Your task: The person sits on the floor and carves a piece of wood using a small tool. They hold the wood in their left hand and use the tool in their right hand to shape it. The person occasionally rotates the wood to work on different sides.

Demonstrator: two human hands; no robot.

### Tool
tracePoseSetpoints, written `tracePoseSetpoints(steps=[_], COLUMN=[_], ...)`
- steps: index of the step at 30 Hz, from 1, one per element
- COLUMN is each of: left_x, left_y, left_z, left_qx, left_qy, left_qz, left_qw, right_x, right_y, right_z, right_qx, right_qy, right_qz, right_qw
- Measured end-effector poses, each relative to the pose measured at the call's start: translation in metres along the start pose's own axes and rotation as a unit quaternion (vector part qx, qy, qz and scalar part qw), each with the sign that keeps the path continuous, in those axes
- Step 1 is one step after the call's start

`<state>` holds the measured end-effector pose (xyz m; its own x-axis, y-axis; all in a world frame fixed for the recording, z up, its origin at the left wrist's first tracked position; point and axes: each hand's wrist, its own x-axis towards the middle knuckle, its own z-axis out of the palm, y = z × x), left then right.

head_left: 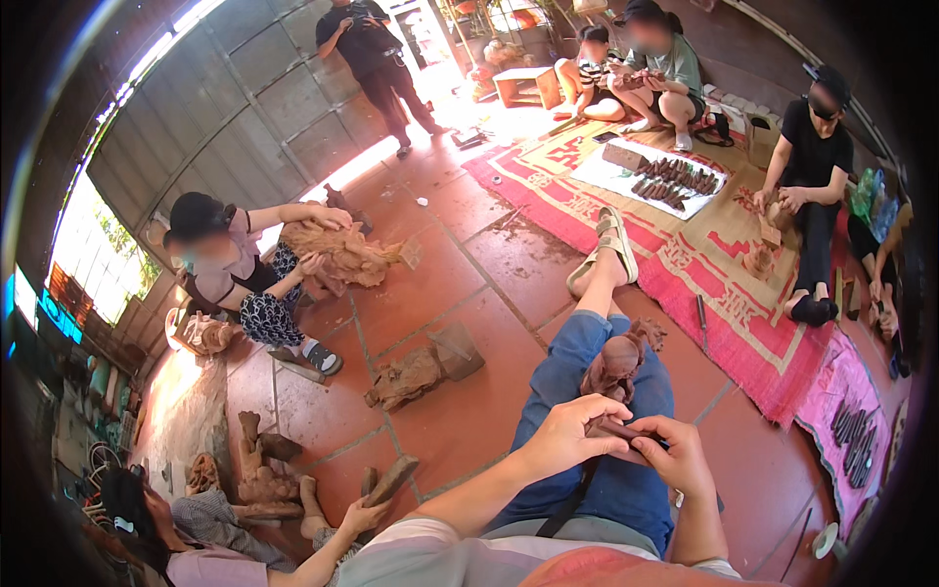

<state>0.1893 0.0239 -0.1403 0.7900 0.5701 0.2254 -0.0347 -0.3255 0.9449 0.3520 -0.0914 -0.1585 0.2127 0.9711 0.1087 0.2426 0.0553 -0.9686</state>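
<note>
My left hand and my right hand meet above my lap. Between them is a short, dark brown stick-like piece, pinched by the fingers of both; its exact kind I cannot make out. A reddish-brown carved wooden figure lies across my jeans, just beyond my hands, its far end knobbly and branched. The figure's near end is partly hidden behind my left hand. My legs stretch out over the tiles, with sandals on the feet.
A red patterned mat spreads to the right, holding a white sheet with rows of dark tools. A pink cloth bears more tools. Left of me lies a carved wood block. Several people sit around, some with carvings; one stands at the back.
</note>
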Motion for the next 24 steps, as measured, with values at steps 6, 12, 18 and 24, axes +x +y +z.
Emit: tracePoseSetpoints(steps=[6, 12, 18, 24], left_x=[-0.002, -0.002, -0.004, -0.001], left_y=[-0.007, -0.004, -0.008, 0.001], left_z=[-0.001, 0.009, 0.005, 0.011], left_qx=[-0.034, 0.035, 0.105, -0.067], left_qy=[-0.070, -0.031, -0.044, -0.037], left_qz=[-0.073, -0.052, -0.068, -0.020], left_qw=[0.994, 0.998, 0.991, 0.997], right_x=[-0.002, -0.002, -0.003, -0.008], right_y=[-0.006, -0.016, -0.013, 0.000], right_z=[-0.004, -0.018, -0.020, -0.020], right_qx=[-0.110, -0.145, -0.164, -0.188], right_qy=[-0.028, -0.063, -0.024, -0.028], right_qz=[-0.048, -0.055, -0.078, -0.167], right_qw=[0.992, 0.986, 0.983, 0.967])
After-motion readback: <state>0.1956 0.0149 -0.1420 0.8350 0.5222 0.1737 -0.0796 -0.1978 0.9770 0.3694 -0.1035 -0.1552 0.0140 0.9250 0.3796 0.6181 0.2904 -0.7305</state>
